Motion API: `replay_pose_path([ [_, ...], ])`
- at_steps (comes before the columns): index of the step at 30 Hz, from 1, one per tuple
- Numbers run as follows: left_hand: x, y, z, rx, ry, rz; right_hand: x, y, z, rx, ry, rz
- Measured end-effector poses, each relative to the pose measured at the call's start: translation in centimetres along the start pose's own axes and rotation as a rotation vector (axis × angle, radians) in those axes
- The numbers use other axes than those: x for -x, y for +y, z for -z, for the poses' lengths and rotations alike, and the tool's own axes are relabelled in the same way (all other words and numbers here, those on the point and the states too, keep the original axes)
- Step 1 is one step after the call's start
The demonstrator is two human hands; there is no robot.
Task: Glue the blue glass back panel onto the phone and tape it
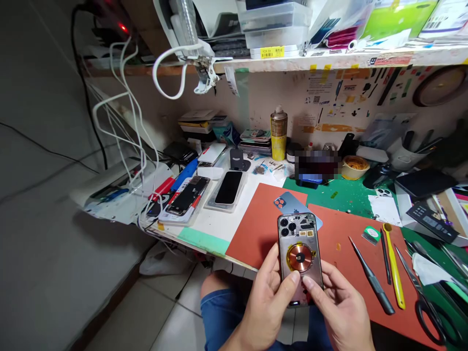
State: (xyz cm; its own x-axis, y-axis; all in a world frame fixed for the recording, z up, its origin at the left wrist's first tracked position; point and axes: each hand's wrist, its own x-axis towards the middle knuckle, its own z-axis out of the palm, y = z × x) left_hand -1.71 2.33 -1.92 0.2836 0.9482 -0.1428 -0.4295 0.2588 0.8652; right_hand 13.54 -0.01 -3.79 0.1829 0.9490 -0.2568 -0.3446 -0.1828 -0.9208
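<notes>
Between both hands, near the table's front edge, I hold a phone (300, 234) with its back cover off. Its camera lenses and a round copper charging coil (301, 258) face me. My left hand (268, 292) grips the phone's left side, thumb on the back below the coil. On the right side, my right hand (334, 297) closes round the lower edge, its thumb also pressed on the back. Just behind the phone, a blue glass back cover (291, 201) with an apple logo lies on the orange mat (252, 229), partly hidden by the phone.
To the right lie tweezers (373, 278), a yellow brush (397, 273) and scissors (420, 290). Phone screens (188, 197) and a phone on a clear case (229, 187) rest at left. A spray can (279, 134) stands at the back, under a loaded shelf (351, 59).
</notes>
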Motion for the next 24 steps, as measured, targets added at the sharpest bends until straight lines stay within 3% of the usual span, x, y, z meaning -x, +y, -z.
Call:
replay_pose_path([
  [16, 0.3, 1.4, -1.2, -0.019, -0.022, -0.011, 0.4, -0.3, -0.2, -0.031, 0.027, 0.018],
  [21, 0.2, 1.2, -1.2, -0.035, -0.026, -0.005, 0.7, 0.7, 0.5, -0.021, 0.026, 0.008],
  [24, -0.4, 1.7, -1.1, -0.056, 0.038, -0.035, 0.8, 1.4, 1.2, -0.017, -0.011, -0.027],
])
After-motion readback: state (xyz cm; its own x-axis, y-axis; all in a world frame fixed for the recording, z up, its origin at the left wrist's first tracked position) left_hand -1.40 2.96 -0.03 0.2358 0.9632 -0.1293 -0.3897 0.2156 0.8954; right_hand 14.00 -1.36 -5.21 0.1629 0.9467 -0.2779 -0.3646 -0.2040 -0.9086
